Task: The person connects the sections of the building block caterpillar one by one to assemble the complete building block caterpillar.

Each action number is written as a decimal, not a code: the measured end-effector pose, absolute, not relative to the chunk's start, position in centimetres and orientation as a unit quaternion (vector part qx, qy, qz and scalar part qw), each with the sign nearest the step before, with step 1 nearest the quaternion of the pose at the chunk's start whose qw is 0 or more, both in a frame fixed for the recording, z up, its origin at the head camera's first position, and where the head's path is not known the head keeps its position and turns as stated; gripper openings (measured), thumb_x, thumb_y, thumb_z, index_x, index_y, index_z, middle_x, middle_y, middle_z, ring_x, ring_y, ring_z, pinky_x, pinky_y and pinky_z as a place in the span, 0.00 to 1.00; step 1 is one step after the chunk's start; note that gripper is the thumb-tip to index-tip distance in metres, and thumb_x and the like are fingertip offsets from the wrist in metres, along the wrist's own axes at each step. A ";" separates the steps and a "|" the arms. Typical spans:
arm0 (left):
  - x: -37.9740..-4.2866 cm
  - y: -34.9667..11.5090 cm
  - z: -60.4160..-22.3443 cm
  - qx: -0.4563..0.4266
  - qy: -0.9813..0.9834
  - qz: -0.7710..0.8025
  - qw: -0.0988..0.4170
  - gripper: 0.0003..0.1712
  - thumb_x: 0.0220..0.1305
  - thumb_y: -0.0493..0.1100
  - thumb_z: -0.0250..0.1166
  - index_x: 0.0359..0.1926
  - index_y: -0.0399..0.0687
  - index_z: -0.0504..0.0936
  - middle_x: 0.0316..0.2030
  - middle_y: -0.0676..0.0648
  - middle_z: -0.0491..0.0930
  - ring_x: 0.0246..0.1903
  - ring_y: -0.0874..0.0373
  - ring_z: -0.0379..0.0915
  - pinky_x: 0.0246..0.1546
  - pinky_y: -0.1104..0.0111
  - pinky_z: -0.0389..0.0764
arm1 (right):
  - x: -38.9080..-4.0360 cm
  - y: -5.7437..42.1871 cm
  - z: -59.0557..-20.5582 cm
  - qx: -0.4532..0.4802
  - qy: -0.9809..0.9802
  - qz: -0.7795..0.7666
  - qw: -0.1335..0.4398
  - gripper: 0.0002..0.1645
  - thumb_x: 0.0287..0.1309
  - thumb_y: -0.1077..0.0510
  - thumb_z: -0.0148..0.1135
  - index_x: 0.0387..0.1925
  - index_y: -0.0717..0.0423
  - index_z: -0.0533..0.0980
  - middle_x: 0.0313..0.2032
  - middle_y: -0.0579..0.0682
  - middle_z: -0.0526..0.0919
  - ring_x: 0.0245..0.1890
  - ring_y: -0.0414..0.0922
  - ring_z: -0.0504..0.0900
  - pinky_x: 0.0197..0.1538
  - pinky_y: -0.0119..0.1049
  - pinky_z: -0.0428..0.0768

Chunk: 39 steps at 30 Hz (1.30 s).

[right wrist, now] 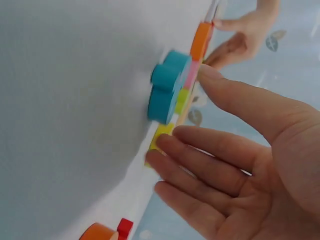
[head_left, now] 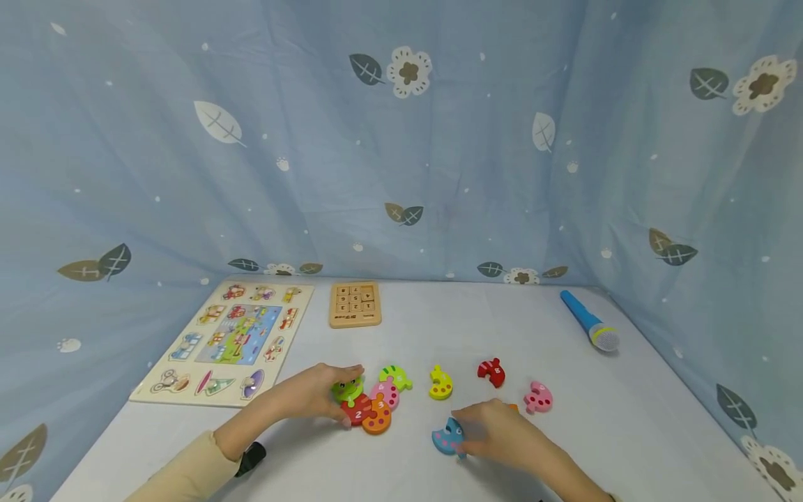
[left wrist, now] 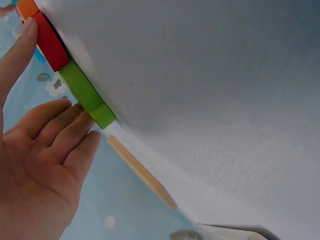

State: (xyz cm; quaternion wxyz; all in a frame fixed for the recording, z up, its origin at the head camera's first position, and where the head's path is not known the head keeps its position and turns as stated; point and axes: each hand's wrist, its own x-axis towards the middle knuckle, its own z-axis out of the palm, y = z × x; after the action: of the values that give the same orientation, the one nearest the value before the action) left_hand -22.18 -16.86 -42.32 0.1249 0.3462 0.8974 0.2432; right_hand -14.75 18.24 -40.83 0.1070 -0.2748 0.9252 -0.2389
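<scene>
In the head view my left hand (head_left: 316,392) rests at a joined row of puzzle pieces: a green face piece (head_left: 349,390), red 2 (head_left: 356,411), orange 3 (head_left: 377,418), pink 4 (head_left: 385,392) and green striped 5 (head_left: 395,377). The left wrist view shows its thumb at the red piece (left wrist: 51,42) and its fairly straight fingers beside the green one (left wrist: 87,95). My right hand (head_left: 502,434) has thumb and fingers spread about a blue puzzle piece (head_left: 447,438) with pink dots. That piece (right wrist: 167,87) lies on the table; whether the fingers touch it, I cannot tell.
Loose yellow (head_left: 441,383), red (head_left: 492,373) and pink (head_left: 538,397) pieces lie beyond my right hand, which partly hides an orange piece (head_left: 513,407). Farther off are a peg puzzle board (head_left: 285,352), a wooden number slider (head_left: 355,321) and a toy microphone (head_left: 588,319). A dark object (head_left: 252,457) sits by my left sleeve.
</scene>
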 end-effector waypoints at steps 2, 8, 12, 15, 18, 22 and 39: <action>-22.2 -16.9 -42.3 0.346 0.898 0.242 0.124 0.50 0.43 0.55 0.78 0.65 0.38 0.70 0.65 0.44 0.68 0.65 0.49 0.64 0.62 0.58 0.69 | -14.4 18.0 -40.7 -0.277 0.926 -0.234 0.106 0.28 0.49 0.51 0.74 0.51 0.62 0.81 0.47 0.49 0.85 0.49 0.45 0.82 0.49 0.43 0.83; -22.3 -17.0 -42.4 0.347 0.898 0.241 0.123 0.50 0.43 0.56 0.77 0.66 0.38 0.70 0.65 0.44 0.68 0.64 0.49 0.64 0.62 0.58 0.69 | -14.4 17.0 -40.7 -0.278 0.924 -0.230 0.128 0.29 0.49 0.49 0.74 0.51 0.60 0.81 0.46 0.47 0.85 0.47 0.42 0.83 0.47 0.40 0.84; -22.3 -16.9 -42.4 0.349 0.897 0.241 0.123 0.51 0.43 0.56 0.77 0.66 0.38 0.70 0.65 0.43 0.69 0.64 0.49 0.64 0.62 0.58 0.69 | -14.6 16.3 -40.9 -0.274 0.925 -0.222 0.140 0.29 0.48 0.48 0.75 0.50 0.59 0.82 0.45 0.45 0.86 0.44 0.39 0.83 0.46 0.38 0.84; -22.4 -16.9 -42.5 0.351 0.897 0.240 0.122 0.51 0.43 0.56 0.77 0.66 0.38 0.70 0.65 0.43 0.69 0.64 0.49 0.64 0.62 0.58 0.70 | -14.6 15.8 -40.9 -0.275 0.928 -0.210 0.137 0.29 0.46 0.49 0.76 0.50 0.58 0.82 0.45 0.44 0.86 0.44 0.38 0.82 0.47 0.38 0.84; -22.5 -16.9 -42.5 0.351 0.897 0.239 0.121 0.51 0.43 0.56 0.78 0.66 0.38 0.70 0.65 0.43 0.69 0.64 0.49 0.64 0.62 0.58 0.70 | -14.6 15.5 -41.0 -0.275 0.931 -0.199 0.133 0.30 0.44 0.48 0.77 0.50 0.57 0.82 0.45 0.44 0.85 0.44 0.39 0.82 0.48 0.39 0.83; -22.5 -17.0 -42.6 0.353 0.896 0.239 0.123 0.51 0.43 0.57 0.77 0.65 0.38 0.70 0.65 0.43 0.68 0.64 0.49 0.64 0.62 0.58 0.70 | -14.5 15.3 -41.1 -0.275 0.933 -0.192 0.128 0.30 0.43 0.48 0.78 0.49 0.56 0.82 0.44 0.42 0.85 0.45 0.39 0.81 0.48 0.40 0.83; -22.0 -16.7 -42.6 0.348 0.901 0.236 0.110 0.51 0.42 0.59 0.77 0.65 0.37 0.71 0.65 0.41 0.68 0.64 0.47 0.65 0.62 0.57 0.69 | -16.4 15.3 -40.4 -0.297 0.930 -0.207 0.069 0.28 0.48 0.51 0.76 0.51 0.58 0.82 0.47 0.46 0.85 0.50 0.46 0.81 0.50 0.42 0.82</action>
State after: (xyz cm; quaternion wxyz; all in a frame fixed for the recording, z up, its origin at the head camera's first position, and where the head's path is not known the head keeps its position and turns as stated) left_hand -22.03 -16.75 -42.56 0.1101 0.3477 0.9007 0.2362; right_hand -16.41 15.26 -40.39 0.0690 -0.2966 0.9297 -0.2071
